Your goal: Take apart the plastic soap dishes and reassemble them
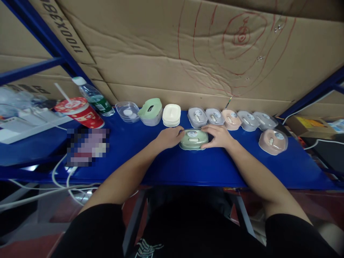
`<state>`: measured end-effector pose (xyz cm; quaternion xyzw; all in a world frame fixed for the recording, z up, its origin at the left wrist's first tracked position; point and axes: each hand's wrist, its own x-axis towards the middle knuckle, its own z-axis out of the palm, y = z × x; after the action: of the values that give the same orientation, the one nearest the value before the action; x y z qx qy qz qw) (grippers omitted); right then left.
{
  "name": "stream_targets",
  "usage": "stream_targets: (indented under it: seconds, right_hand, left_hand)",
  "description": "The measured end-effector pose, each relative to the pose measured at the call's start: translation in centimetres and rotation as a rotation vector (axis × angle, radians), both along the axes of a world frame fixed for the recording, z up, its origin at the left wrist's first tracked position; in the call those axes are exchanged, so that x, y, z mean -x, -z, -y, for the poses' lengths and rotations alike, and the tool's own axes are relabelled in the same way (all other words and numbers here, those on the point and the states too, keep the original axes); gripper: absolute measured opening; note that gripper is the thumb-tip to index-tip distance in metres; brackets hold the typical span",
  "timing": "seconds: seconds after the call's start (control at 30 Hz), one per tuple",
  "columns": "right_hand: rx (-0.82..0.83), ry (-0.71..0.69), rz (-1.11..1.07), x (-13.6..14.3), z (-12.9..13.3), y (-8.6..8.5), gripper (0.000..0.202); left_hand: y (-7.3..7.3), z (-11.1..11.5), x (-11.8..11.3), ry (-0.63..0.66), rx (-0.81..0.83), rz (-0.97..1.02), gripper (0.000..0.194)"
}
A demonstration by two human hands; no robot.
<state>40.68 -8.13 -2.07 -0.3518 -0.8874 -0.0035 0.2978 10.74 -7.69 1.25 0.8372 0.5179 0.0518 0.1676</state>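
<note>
A green lidded box point(194, 140) with a see-through cover, a round sticker and a pale clip on top rests on the blue table point(172, 165). My left hand point(170, 137) is closed on its left side, thumb at the upper edge. From the right, my right hand point(218, 136) grips the same box, with thumb and fingers curved around its side. Behind it stands a row of similar boxes: grey ones point(197, 117) and a peach one point(231, 120). A stack of cream square pieces point(171, 115) is just behind my left hand.
Clear plastic covers point(127, 111) and green shells point(151, 112) stand at the back left. Beyond them are a water bottle point(94, 96) and a red cup with a straw point(80, 111). A pink box point(273, 142) sits at right. Cardboard point(150, 46) walls the back; white cables point(61, 175) hang at left.
</note>
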Motion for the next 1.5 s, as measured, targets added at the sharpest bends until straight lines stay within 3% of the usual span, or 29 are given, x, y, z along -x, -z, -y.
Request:
stream_targets:
  seconds: [0.23, 0.57, 0.8, 1.03, 1.23, 1.4, 1.5]
  right_hand:
    - [0.016, -0.011, 0.077, 0.1, 0.4, -0.7, 0.075]
    - [-0.027, -0.029, 0.173, 0.2, 0.2, -0.3, 0.076]
    - [-0.007, 0.022, 0.149, 0.5, 0.0, 0.2, 0.056]
    - [0.043, 0.041, 0.122, 0.4, -0.1, 0.1, 0.066]
    - [0.018, 0.15, 0.095, 0.9, 0.3, 0.0, 0.075]
    - [-0.124, 0.38, -0.016, 2.4, 2.2, -1.5, 0.059]
    - [-0.13, 0.21, -0.006, 3.5, 3.2, -2.7, 0.045]
  left_hand:
    - [0.4, -0.1, 0.0, -0.004, -0.104, 0.048, 0.048]
    - [0.5, -0.2, 0.0, -0.003, -0.122, 0.086, 0.046]
    - [0.2, -0.3, 0.2, -0.02, -0.131, 0.069, 0.049]
    - [0.3, -0.3, 0.2, -0.05, -0.098, 0.057, 0.052]
    - [0.2, -0.3, -0.1, -0.047, -0.046, 0.036, 0.055]
    - [0.5, -0.3, -0.2, -0.017, -0.028, 0.187, 0.06]
    - [1.0, -0.1, -0.2, 0.096, -0.005, 0.245, 0.067]
